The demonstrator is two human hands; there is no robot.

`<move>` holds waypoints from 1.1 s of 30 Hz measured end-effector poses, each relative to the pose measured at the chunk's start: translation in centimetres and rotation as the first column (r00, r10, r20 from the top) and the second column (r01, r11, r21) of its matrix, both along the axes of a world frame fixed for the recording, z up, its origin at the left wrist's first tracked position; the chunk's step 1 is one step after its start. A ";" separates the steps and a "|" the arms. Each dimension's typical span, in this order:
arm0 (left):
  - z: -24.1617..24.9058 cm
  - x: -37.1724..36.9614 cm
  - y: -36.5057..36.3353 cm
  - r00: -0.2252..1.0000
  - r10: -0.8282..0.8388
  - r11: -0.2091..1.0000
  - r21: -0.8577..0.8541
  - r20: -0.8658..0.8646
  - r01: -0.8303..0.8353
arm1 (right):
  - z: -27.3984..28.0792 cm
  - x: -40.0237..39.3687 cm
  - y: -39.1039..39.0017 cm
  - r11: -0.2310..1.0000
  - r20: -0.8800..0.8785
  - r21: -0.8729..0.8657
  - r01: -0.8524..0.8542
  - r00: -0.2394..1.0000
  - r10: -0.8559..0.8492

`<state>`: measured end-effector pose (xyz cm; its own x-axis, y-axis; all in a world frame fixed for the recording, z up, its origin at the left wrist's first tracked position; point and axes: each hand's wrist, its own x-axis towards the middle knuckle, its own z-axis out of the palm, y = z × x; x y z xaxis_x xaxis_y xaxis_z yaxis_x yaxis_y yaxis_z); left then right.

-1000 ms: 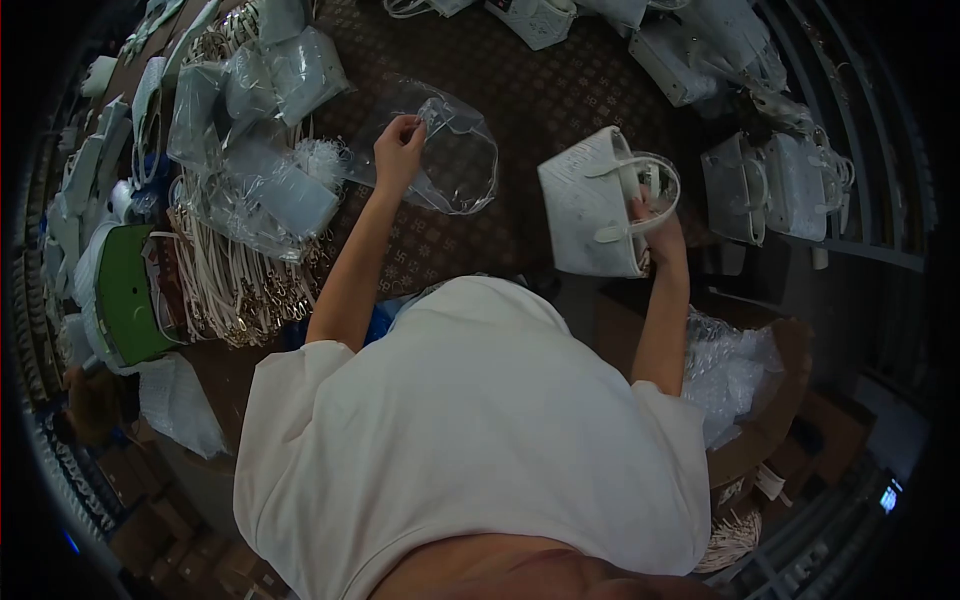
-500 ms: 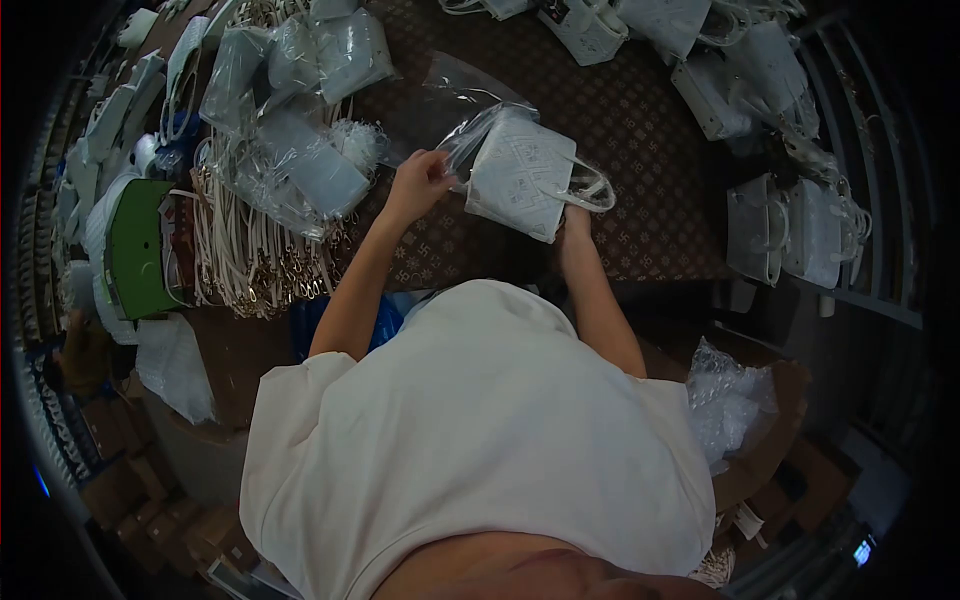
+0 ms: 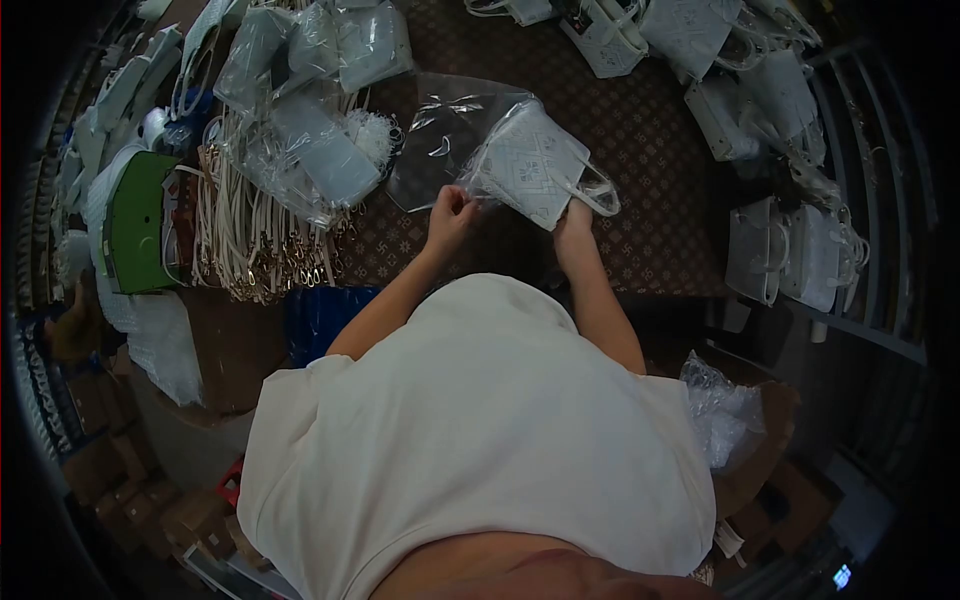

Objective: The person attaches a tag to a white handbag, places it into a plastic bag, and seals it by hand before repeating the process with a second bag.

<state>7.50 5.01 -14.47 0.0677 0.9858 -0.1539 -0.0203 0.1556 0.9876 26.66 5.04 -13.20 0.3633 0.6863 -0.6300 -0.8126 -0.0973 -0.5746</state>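
Observation:
A white patterned handbag [image 3: 535, 165] with short looped handles is tilted in front of me, above the brown patterned tabletop. My right hand [image 3: 574, 235] grips it at its lower right edge, by the handles; some of those fingers are hidden behind the bag. Around the bag's left end lies the mouth of a clear plastic bag [image 3: 435, 140], whose rest spreads out to the left. My left hand [image 3: 453, 215] pinches the near edge of this plastic, thumb and fingers pressed together.
White straps with gold clasps [image 3: 265, 235] hang at the table's left edge, beside a green box-like thing [image 3: 145, 225]. Plastic-wrapped white pieces [image 3: 325, 150] are heaped above them. More white handbags [image 3: 755, 250] stand at the right. Bubble wrap [image 3: 720, 415] fills a carton at lower right.
My left hand has moved right and down, closer to the handbag. The clear plastic has spread wider and now reaches further over the handbag's left end.

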 end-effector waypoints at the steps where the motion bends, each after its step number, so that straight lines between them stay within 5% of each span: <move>1: 0.6 0.2 -0.1 0.973 -0.028 0.990 -0.127 0.229 0.058 | 0.6 -0.4 0.0 1.000 0.023 -0.022 0.018 1.000 -0.017; 4: 3.0 0.2 0.7 0.949 0.091 0.980 -0.198 0.302 -0.030 | -2.4 -1.8 -0.3 0.993 0.177 0.018 0.116 0.977 -0.118; 5: 2.9 0.1 1.2 0.949 0.089 0.980 -0.198 0.303 -0.028 | -6.1 -1.6 -0.8 0.998 0.456 -0.021 -0.061 0.887 0.064; 7: 2.9 0.0 2.5 0.928 0.030 0.998 0.069 -0.372 -0.005 | -5.5 -2.9 -1.5 0.993 0.527 -0.086 -0.080 0.842 0.113; 8: 3.0 0.0 2.7 0.927 0.030 0.998 0.068 -0.375 -0.005 | -5.1 -3.8 -2.2 0.984 0.589 -0.154 -0.090 0.791 0.165; 10: 4.5 0.5 3.2 0.855 0.187 0.899 0.436 -0.484 0.050 | -3.8 -4.7 -3.6 0.955 0.558 -0.233 -0.184 0.779 0.286; 11: 5.1 0.5 3.6 0.856 0.183 0.899 0.435 -0.483 0.053 | -3.2 -5.2 -4.5 0.904 0.527 -0.162 -0.396 0.740 0.418; 12: 5.7 0.2 3.9 0.796 0.235 0.770 0.607 -0.557 0.197 | -2.4 -5.3 -5.0 0.805 0.506 -0.084 -0.587 0.671 0.542; 13: 5.9 -0.2 4.1 0.732 0.308 0.597 0.723 -0.607 0.348 | -1.3 -5.0 -5.0 0.805 0.507 -0.087 -0.587 0.669 0.543; 15: 5.6 -1.7 3.9 0.710 0.261 0.626 0.675 -0.654 0.392 | 1.3 -3.8 -4.9 0.126 0.550 -0.152 -0.980 0.022 0.835; 16: 5.3 -2.6 3.6 0.683 0.212 0.647 0.624 -0.700 0.439 | 2.5 -2.9 -5.2 -0.021 0.595 -0.414 -0.910 -0.288 0.751; 17: 4.6 -3.5 3.4 0.683 0.215 0.646 0.626 -0.698 0.437 | 3.3 -1.6 -5.1 -0.022 0.596 -0.415 -0.910 -0.290 0.749; 19: 2.8 -4.9 2.2 0.683 0.103 0.677 0.554 -0.723 0.484 | 4.9 1.4 -5.1 -0.224 0.622 -0.339 -0.914 -0.396 0.675; 21: 2.1 -4.8 0.6 0.750 0.105 0.768 0.533 -0.653 0.356 | 8.9 4.2 -4.2 0.008 0.450 -0.175 -0.985 -0.073 0.890; 23: 1.5 -4.4 -0.3 0.810 0.126 0.839 0.498 -0.573 0.221 | 9.1 5.8 -1.6 0.463 0.534 -0.190 -0.866 0.305 0.789; 25: 0.8 -3.9 -0.6 0.826 0.239 0.825 0.555 -0.510 0.104 | 6.3 6.9 2.2 0.704 0.929 -0.343 -0.622 -0.115 0.351; 26: 0.4 -3.7 -0.5 0.827 0.245 0.824 0.559 -0.505 0.098 | 4.7 6.9 4.0 0.703 0.930 -0.342 -0.623 -0.120 0.346; 28: -0.3 -3.4 -0.3 0.766 0.285 0.843 0.531 -0.577 0.086 | 2.3 5.8 7.1 0.784 0.970 -0.131 -0.606 -0.241 -0.024; 31: -0.5 -3.1 0.3 0.844 0.233 0.922 0.386 -0.483 -0.033 | 0.8 4.2 9.4 0.705 0.983 -0.182 -0.686 -0.151 0.107; 33: -0.1 -3.6 0.7 0.813 0.251 0.900 0.436 -0.526 0.004 | 0.4 4.3 9.6 0.711 0.977 -0.204 -0.673 -0.187 0.104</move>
